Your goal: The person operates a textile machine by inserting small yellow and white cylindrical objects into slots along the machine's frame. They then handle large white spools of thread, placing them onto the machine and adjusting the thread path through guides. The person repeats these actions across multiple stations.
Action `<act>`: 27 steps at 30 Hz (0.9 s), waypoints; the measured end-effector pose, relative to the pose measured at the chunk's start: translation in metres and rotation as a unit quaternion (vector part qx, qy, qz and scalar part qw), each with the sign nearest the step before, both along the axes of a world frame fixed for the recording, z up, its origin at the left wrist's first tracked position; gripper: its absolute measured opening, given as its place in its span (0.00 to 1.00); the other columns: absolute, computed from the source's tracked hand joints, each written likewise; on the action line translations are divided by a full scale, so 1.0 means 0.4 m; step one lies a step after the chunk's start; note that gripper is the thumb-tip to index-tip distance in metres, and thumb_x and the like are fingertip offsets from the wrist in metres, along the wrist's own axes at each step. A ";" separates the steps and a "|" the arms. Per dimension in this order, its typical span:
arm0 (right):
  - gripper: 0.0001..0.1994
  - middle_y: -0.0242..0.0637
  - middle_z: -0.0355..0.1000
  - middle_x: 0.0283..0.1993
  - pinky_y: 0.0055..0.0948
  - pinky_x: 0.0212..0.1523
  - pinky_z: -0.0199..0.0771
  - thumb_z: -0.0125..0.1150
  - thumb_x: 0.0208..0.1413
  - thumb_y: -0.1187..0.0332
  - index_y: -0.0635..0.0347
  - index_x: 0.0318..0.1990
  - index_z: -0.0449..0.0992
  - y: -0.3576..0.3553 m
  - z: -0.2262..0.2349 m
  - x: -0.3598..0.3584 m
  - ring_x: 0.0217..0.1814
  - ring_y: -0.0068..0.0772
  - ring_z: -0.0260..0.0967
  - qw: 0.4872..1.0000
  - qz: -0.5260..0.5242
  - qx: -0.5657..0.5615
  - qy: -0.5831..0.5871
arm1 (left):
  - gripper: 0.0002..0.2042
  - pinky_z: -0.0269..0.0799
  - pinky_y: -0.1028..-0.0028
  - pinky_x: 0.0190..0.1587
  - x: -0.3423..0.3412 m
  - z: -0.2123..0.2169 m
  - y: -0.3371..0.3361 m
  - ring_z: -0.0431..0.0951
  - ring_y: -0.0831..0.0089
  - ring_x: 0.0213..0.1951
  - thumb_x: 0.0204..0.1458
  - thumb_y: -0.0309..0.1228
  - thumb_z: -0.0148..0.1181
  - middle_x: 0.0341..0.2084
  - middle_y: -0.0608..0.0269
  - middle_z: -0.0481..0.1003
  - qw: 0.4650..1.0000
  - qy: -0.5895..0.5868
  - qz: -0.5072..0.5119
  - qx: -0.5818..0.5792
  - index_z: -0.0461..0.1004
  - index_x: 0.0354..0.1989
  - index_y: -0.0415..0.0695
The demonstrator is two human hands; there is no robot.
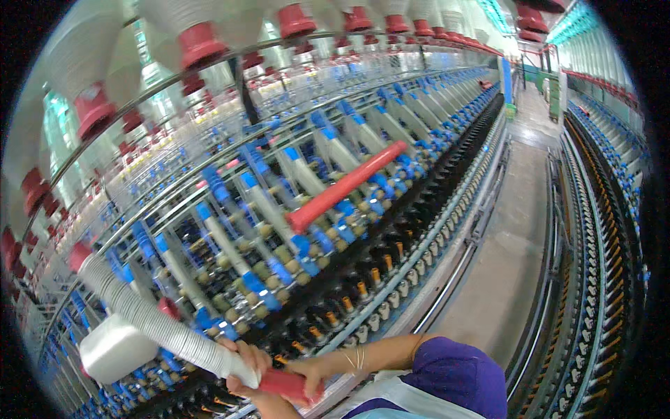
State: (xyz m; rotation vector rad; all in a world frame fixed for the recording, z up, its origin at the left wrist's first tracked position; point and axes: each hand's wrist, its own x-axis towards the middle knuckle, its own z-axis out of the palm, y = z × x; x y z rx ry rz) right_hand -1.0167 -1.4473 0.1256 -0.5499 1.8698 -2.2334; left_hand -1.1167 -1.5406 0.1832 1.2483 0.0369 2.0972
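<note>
A long bobbin of white roving (157,318) on a red tube slants from the lower middle up to the left. My left hand (246,363) is closed round its lower part, where the white winding ends. On the bare red tube end (283,386), my right hand (308,380) is closed too, with the right forearm reaching in from the purple sleeve. A second red tube (345,185), with no roving on it, lies across the grey drafting arms of the spinning frame (303,171). A white rounded box (118,349) sits beneath the roving bobbin.
Full roving bobbins (199,31) with red ends hang in a row overhead. Below the drafting arms runs a line of dark spindles with orange parts (347,304). An aisle floor (481,293) stretches away on the right, bordered by another spinning frame (604,230).
</note>
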 end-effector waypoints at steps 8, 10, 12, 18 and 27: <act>0.26 0.44 0.77 0.29 0.40 0.30 0.75 0.69 0.33 0.64 0.61 0.44 0.72 0.141 -0.033 0.145 0.27 0.44 0.75 0.953 -0.158 0.254 0.054 | 0.20 0.75 0.72 0.32 0.229 0.051 0.080 0.74 0.71 0.26 0.42 0.23 0.64 0.28 0.61 0.73 0.909 -0.200 0.261 -0.255 0.69 0.46 0.38; 0.22 0.41 0.76 0.29 0.38 0.30 0.75 0.67 0.36 0.66 0.59 0.43 0.72 0.146 0.003 0.173 0.27 0.40 0.75 0.871 -0.305 0.376 0.082 | 0.14 0.74 0.73 0.29 0.224 0.074 0.082 0.75 0.72 0.23 0.43 0.26 0.67 0.25 0.62 0.74 0.848 -0.096 0.400 -0.334 0.73 0.39 0.38; 0.18 0.32 0.73 0.23 0.37 0.28 0.74 0.68 0.41 0.63 0.60 0.38 0.70 0.112 0.053 0.210 0.23 0.33 0.74 0.753 -0.435 0.436 0.231 | 0.11 0.73 0.75 0.29 0.230 0.079 0.044 0.77 0.71 0.27 0.40 0.27 0.69 0.26 0.61 0.76 0.786 -0.085 0.485 -0.374 0.75 0.31 0.40; 0.14 0.35 0.74 0.27 0.33 0.32 0.74 0.66 0.39 0.71 0.64 0.35 0.73 -0.012 0.103 0.220 0.26 0.32 0.73 0.862 -0.368 0.288 0.196 | 0.14 0.71 0.73 0.38 0.255 0.116 -0.112 0.75 0.76 0.30 0.39 0.28 0.69 0.28 0.67 0.74 0.864 -0.050 0.452 -0.214 0.73 0.34 0.41; 0.19 0.37 0.73 0.26 0.34 0.29 0.72 0.69 0.38 0.68 0.63 0.37 0.68 -0.153 -0.001 0.157 0.23 0.40 0.72 0.992 0.061 0.111 0.012 | 0.27 0.74 0.71 0.30 0.231 0.089 -0.335 0.75 0.73 0.26 0.41 0.31 0.69 0.26 0.62 0.72 0.767 -0.015 0.598 -0.233 0.63 0.49 0.42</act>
